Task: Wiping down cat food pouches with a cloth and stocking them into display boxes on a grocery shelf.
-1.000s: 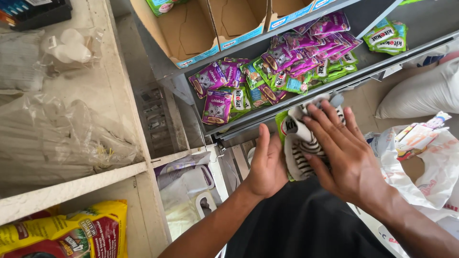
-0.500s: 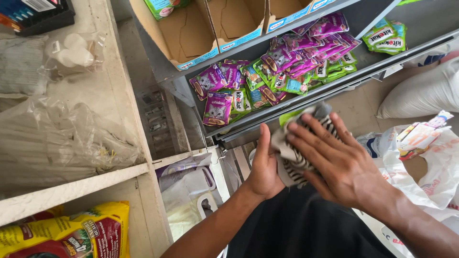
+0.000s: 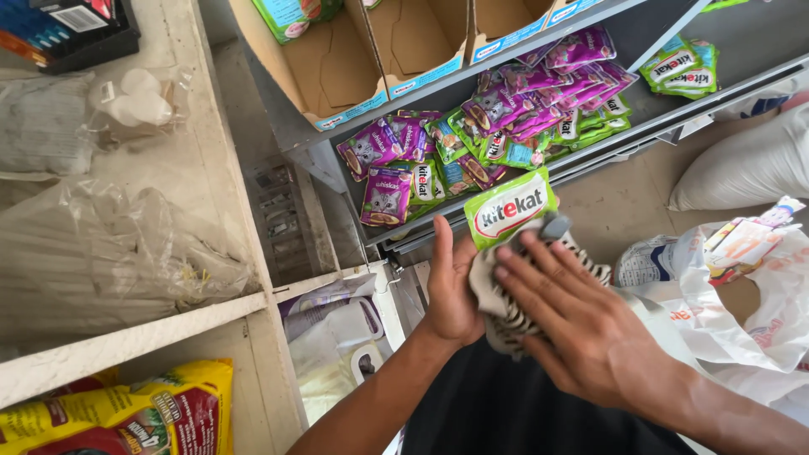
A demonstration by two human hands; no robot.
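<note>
Pouch point(image 3: 510, 206), green, sits upright between your palms just below the shelf point(image 3: 674, 118), left hand point(image 3: 451, 286) backing the striped cloth point(image 3: 514, 316) and right hand point(image 3: 581, 333) fingers spread flat over it, so any loosened press could drop it

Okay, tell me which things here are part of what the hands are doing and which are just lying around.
In hand:
- left hand
- right hand
- green pouch
- striped cloth, pressed between both hands

Lying about:
- purple and green pouches on the grey shelf
- cardboard boxes
- yellow bag
- white plastic bag
- white sack
</note>
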